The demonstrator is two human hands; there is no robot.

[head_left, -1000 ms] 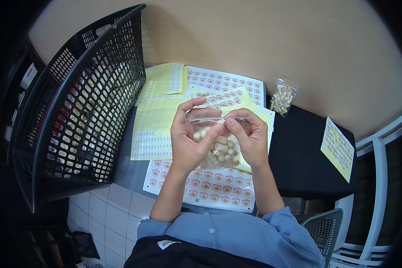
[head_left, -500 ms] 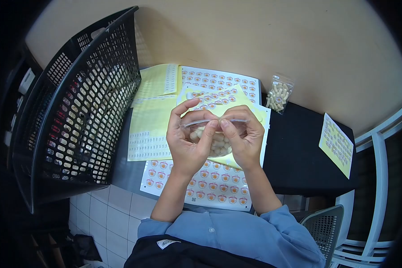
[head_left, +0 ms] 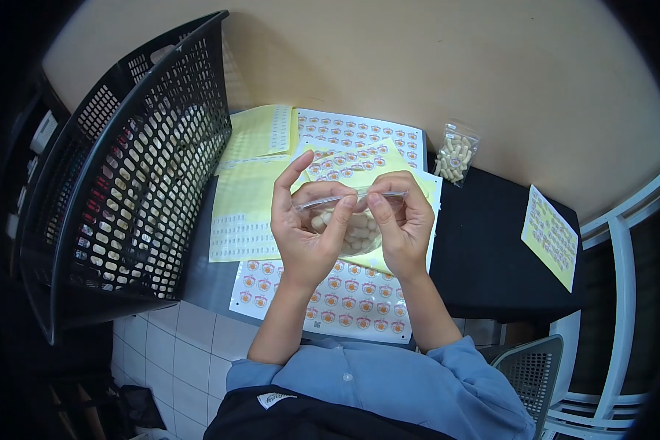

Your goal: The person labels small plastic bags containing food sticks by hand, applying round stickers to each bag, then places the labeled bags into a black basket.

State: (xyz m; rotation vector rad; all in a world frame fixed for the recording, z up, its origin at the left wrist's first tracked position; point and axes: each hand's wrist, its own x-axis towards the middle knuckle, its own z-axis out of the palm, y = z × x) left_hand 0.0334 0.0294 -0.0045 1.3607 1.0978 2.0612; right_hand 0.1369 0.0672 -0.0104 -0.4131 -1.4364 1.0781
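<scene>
Both hands together, left hand (head_left: 304,231) and right hand (head_left: 402,224) pinching top edge of clear plastic capsule-filled bag (head_left: 352,227); beneath bag, white sheets of round orange stickers (head_left: 345,304), print unreadable.

There is one view, from a camera worn on the person's head. It looks forward and steeply down, so the worktop (head_left: 491,257) is seen almost from above. The left hand (head_left: 304,227) and the right hand (head_left: 403,224) are close under the lens, in the middle of the picture, and the blue shirt (head_left: 389,385) fills the lower edge. The lens is very wide: straight lines bend and the picture corners are dark. The far edge of the worktop meets the wall (head_left: 418,66) at the top. A black basket (head_left: 139,176) is at its left edge and a chair (head_left: 528,374) is near its right front corner.
</scene>
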